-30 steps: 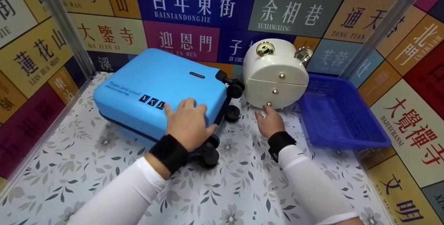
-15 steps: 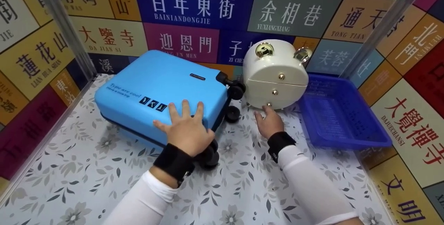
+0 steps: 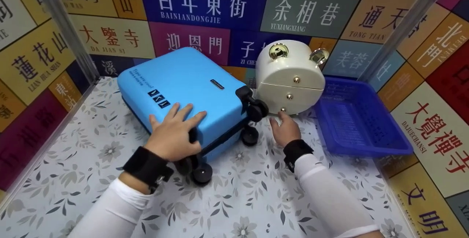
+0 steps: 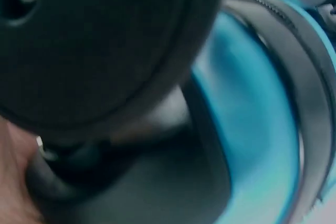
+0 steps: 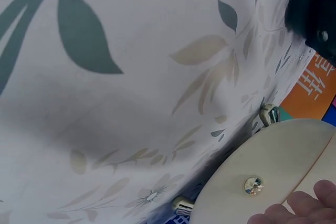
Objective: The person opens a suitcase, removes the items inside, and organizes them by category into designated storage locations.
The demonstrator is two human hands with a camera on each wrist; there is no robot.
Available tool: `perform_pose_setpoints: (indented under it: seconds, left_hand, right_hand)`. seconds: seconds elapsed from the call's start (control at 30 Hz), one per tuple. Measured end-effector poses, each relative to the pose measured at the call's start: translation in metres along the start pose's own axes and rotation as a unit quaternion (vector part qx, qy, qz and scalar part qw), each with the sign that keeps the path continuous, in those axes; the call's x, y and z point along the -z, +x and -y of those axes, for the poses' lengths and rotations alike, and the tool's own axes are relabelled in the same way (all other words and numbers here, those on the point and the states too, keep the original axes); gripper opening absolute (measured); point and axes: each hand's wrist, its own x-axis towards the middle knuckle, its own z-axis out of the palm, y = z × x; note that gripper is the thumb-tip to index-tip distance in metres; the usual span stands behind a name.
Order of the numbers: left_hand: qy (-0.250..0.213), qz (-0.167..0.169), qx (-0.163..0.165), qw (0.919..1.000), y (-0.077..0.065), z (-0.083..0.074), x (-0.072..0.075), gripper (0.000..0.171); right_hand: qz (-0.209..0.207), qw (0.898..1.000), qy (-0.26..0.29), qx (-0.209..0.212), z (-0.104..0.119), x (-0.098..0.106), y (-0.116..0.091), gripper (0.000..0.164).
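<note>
A light blue suitcase point(image 3: 190, 80) lies flat on the floral-patterned surface, its black wheels point(image 3: 201, 174) toward the front and right. My left hand point(image 3: 172, 139) rests on its near corner with the fingers spread over the blue shell. In the left wrist view a black wheel point(image 4: 100, 45) fills much of the picture. Right of the suitcase stands a rounded white box point(image 3: 291, 80) with gold knobs and two gold ear-like balls on top. Just in front of its lowest knob is my right hand point(image 3: 285, 131), fingers loosely bent; whether it touches the box I cannot tell.
At the right, beside the white box, sits a blue plastic basket point(image 3: 366, 146). Walls of colourful panels with Chinese lettering point(image 3: 205, 3) enclose the back and both sides. A suitcase wheel reaches close to the white box.
The suitcase has turned clockwise: its left end has shifted right and back, its near wheels left and forward. My left hand has spread its fingers and moved left. My right hand has stayed put.
</note>
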Motion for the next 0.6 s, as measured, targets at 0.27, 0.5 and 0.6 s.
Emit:
perform_pose_setpoints:
  seconds: [0.27, 0.5, 0.6]
  left_hand:
    - [-0.014, 0.034, -0.072, 0.9968, -0.001, 0.041, 0.018, 0.09]
    - [0.085, 0.05, 0.016, 0.995, -0.011, -0.006, 0.023, 0.081]
    - [0.119, 0.041, 0.018, 0.9919, -0.007, -0.042, 0.009, 0.079]
  right_hand:
    - [-0.004, 1.0, 0.004, -0.003, 0.001, -0.001, 0.0, 0.055]
    - [-0.004, 1.0, -0.014, 0.014, -0.001, 0.002, 0.002, 0.054]
    - [0.005, 0.998, -0.041, 0.036, -0.005, 0.004, 0.005, 0.055]
